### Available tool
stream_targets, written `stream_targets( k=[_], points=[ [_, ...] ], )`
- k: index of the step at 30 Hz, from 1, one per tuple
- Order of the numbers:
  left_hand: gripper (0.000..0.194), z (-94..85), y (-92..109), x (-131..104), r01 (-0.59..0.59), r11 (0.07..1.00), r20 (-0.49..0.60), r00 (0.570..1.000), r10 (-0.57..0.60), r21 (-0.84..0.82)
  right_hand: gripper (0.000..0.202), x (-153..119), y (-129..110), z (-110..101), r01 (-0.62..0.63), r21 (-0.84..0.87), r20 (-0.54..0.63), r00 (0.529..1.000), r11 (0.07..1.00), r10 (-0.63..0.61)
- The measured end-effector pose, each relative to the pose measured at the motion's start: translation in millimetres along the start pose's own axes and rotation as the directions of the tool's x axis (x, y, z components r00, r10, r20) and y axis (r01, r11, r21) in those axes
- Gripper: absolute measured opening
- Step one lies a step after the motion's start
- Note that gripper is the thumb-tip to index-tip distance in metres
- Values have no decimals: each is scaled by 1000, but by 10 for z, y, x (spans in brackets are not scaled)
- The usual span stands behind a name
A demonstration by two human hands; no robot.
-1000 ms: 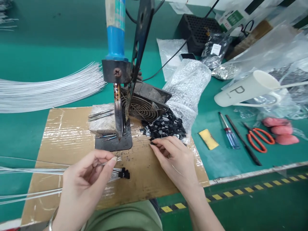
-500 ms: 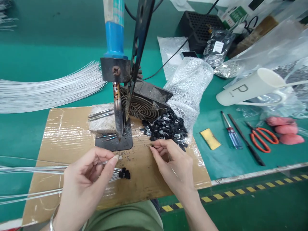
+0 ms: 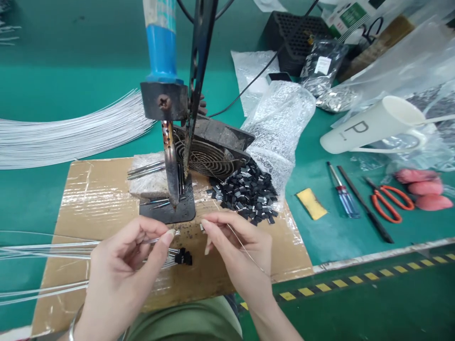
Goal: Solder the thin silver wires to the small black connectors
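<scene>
Hands at soldering station, head view. L hand is pinching a fan of thin wires between thumb and forefinger, fingers clamped near the ends, where small black parts are already sitting, just above the cardboard. R hand is holding one tiny part w/ fingertips closed on it, near the wire ends. Loose pile of black parts is lying beside the fan, below the soldering iron. Handling, est.: wires are looking light, springy, easily bent, so grip close to tips; parts are looking light, stiff, small enough to slip, so pinch by the body, not the fine legs.
</scene>
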State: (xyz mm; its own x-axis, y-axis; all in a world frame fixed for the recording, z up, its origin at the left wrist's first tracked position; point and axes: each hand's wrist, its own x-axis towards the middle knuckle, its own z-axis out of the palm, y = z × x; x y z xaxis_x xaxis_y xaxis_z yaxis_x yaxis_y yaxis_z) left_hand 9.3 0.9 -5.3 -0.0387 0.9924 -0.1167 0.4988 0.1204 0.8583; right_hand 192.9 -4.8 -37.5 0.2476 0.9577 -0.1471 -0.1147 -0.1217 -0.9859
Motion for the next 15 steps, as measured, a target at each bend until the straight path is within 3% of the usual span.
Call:
stream_targets(
  k=[6, 15],
  points=[
    [8, -38, 17, 8, 20, 996, 74, 997, -14, -84, 4, -59, -1, 159, -140, 211, 66, 989, 967, 129],
    [8, -30, 71, 42, 68, 978, 89, 995, -51, -196, 1, -85, -49, 211, -211, 218, 152, 972, 953, 181]
  ],
)
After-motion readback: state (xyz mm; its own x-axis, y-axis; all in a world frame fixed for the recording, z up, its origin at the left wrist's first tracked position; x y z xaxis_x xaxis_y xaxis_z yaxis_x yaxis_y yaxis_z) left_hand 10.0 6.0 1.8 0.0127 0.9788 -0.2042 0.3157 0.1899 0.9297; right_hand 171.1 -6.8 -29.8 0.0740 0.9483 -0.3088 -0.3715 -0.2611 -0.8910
